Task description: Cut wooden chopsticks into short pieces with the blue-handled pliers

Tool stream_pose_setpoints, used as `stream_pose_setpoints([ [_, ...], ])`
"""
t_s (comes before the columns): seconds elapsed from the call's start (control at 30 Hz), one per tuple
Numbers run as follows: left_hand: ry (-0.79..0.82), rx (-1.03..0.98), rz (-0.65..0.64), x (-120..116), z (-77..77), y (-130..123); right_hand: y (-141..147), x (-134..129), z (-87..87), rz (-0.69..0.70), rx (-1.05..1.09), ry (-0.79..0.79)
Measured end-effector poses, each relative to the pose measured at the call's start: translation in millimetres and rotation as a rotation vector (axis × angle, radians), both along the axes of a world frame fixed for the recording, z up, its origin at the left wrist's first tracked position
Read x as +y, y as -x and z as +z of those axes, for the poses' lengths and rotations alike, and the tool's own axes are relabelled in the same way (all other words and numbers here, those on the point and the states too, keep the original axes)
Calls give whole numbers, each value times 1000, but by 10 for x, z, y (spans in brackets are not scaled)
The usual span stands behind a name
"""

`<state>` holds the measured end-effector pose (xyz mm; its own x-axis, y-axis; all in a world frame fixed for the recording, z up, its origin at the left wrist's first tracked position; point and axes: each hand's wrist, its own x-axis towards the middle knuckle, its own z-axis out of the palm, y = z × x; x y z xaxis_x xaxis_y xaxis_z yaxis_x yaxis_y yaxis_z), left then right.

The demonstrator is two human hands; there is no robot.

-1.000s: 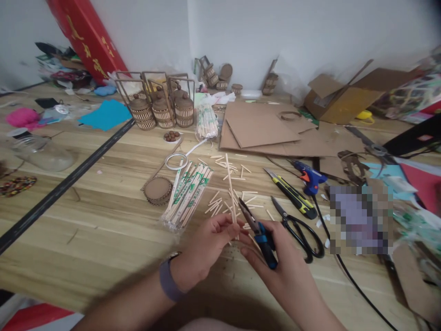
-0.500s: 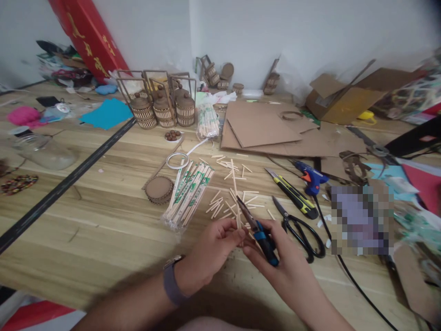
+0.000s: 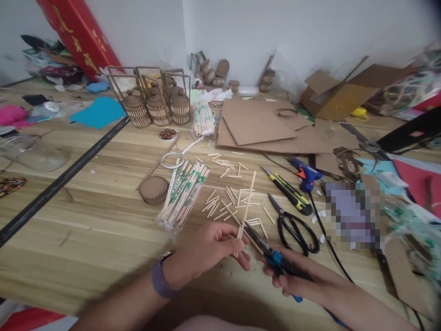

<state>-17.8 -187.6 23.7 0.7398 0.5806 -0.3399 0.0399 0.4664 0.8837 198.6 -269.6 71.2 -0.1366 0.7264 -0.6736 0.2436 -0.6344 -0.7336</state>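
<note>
My left hand (image 3: 215, 246) pinches a thin wooden stick (image 3: 250, 195) that points up and away, with a shorter piece beside it between thumb and fingers. My right hand (image 3: 299, 273) is closed around long-nose pliers (image 3: 277, 262) with black-and-blue handles. The dark jaws reach up to the stick just above my left fingertips; I cannot tell whether they touch it. Beyond my hands lie several short cut sticks (image 3: 212, 204). A clear bag of paper-wrapped chopsticks (image 3: 184, 195) lies to the left of them.
Black-handled scissors (image 3: 298, 230), a yellow-black utility knife (image 3: 289, 191) and a blue glue gun (image 3: 306, 174) lie at the right. A round cardboard piece (image 3: 154, 189) and tape roll (image 3: 172, 160) are left. Small lidded baskets (image 3: 160, 108) and cardboard sheets (image 3: 260, 128) stand farther back.
My right hand has moved right and turned the pliers to lean more leftward. The stick in my left hand now tilts right instead of left. The view has shifted slightly.
</note>
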Motion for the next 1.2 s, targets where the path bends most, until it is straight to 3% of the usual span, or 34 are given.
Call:
stream_pose_setpoints([
  [0.17, 28, -62, -115, -17, 28, -18, 77, 107, 15, 82, 89, -7],
  [0.37, 53, -87, -121, -10, 46, -19, 77, 170, 12, 163, 133, 3],
  [0.93, 82, -71, -163, -5, 40, 2, 19, 149, 8, 133, 156, 25],
  [1.2, 17, -6, -32, 18, 44, 24, 2, 135, -4, 30, 216, 88],
])
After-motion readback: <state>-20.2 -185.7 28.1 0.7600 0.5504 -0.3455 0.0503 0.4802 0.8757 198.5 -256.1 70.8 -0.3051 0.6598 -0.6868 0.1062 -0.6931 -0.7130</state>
